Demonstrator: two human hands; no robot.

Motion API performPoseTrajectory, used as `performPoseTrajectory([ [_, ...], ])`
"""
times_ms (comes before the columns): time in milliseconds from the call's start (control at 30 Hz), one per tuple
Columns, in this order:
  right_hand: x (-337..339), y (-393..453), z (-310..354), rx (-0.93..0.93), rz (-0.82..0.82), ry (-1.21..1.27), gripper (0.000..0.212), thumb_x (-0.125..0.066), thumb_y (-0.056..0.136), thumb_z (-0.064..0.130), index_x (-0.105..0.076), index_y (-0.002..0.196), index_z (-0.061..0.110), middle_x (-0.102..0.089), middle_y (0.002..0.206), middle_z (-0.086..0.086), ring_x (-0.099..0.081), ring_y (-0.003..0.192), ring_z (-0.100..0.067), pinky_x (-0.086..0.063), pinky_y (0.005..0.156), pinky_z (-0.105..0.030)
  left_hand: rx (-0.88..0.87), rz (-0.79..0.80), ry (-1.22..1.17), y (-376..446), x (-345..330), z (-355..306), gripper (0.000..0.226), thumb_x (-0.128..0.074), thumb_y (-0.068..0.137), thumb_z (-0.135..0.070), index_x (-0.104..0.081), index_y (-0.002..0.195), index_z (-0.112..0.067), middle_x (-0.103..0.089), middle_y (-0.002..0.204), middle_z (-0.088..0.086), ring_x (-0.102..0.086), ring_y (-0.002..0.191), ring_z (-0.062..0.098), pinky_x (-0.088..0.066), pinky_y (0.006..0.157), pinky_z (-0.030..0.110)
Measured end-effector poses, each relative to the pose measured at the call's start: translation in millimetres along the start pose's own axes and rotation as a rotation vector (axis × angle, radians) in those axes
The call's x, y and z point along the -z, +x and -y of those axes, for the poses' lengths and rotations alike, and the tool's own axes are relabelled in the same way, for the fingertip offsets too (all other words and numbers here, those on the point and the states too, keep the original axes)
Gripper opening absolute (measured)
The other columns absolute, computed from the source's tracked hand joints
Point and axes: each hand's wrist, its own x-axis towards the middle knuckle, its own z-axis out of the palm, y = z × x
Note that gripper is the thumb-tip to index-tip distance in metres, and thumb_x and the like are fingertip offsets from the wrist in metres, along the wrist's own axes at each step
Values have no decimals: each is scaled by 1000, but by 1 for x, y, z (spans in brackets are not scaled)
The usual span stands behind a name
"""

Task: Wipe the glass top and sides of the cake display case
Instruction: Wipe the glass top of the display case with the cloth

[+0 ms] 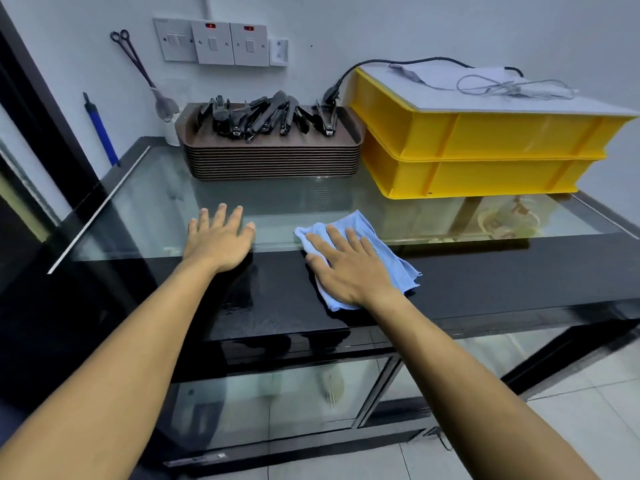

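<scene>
The cake display case (277, 306) is a black-framed cabinet with a glass top (145, 209) and glass front panels below. A light blue cloth (388, 251) lies where the glass meets the black front band. My right hand (346, 268) presses flat on the cloth, fingers straight and spread. To its left, my left hand (218, 242) rests flat on the case with fingers spread, fingertips on the glass and palm on the black band. It holds nothing.
A stack of brown trays (273, 157) carrying several black tongs (270, 114) stands at the back of the glass. Two stacked yellow crates (485, 157) with a white board and cables fill the back right. Wall switches (214, 43) are behind. Tiled floor lies at the right.
</scene>
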Motion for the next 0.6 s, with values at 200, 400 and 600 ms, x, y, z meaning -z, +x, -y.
performPoseTrajectory([
  [200, 14, 12, 3, 4, 73, 45, 64, -15, 102, 68, -5, 161, 47, 9, 172, -3, 15, 157, -31, 12, 125, -51, 7, -18, 18, 0, -1, -1, 66, -12, 107, -59, -3, 167, -35, 6, 175, -1, 7, 161, 30, 4, 129, 48],
  [400, 17, 20, -15, 95, 71, 14, 63, -2, 102, 57, -7, 163, 41, 2, 173, 1, 7, 159, -26, 8, 127, -48, 3, -30, 18, 0, -1, 0, 66, -13, 107, -59, -3, 167, -35, 6, 175, -2, 6, 161, 29, 3, 129, 48],
  [600, 13, 23, -24, 112, 13, -41, 56, -15, 107, 54, -12, 162, 42, -4, 172, 6, 3, 159, -26, 4, 127, -48, -58, -45, 43, 2, 0, -7, 62, -15, 109, -52, -9, 167, -31, 3, 176, 1, 7, 161, 33, 2, 128, 57],
])
